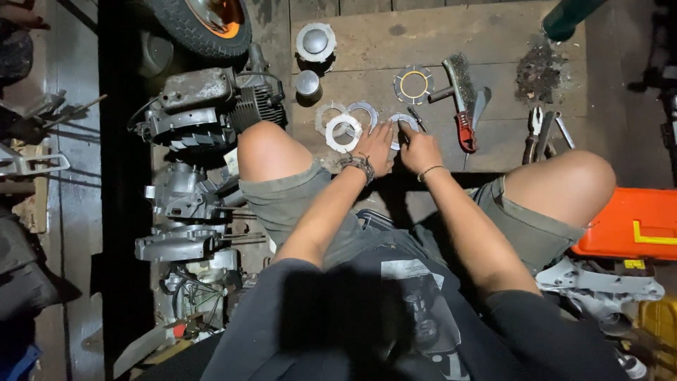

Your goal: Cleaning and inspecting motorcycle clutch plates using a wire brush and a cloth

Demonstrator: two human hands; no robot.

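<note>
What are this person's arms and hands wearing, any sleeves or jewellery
Both forearms are bare below short dark sleeves. The left hand has a dark, chunky braided bracelet at the wrist; the right hand has a thin pale bangle. No gloves.

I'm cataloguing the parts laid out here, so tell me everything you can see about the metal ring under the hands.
The ring is a thin, flat, pale-grey disc with a wide central hole, metal by its look, lying flat on the wooden boards. The left hand presses its near-left edge with spread fingers; the right hand pinches a thin dark tool against its right edge. Hands hide much of it. Similar rings lie just left.
</note>
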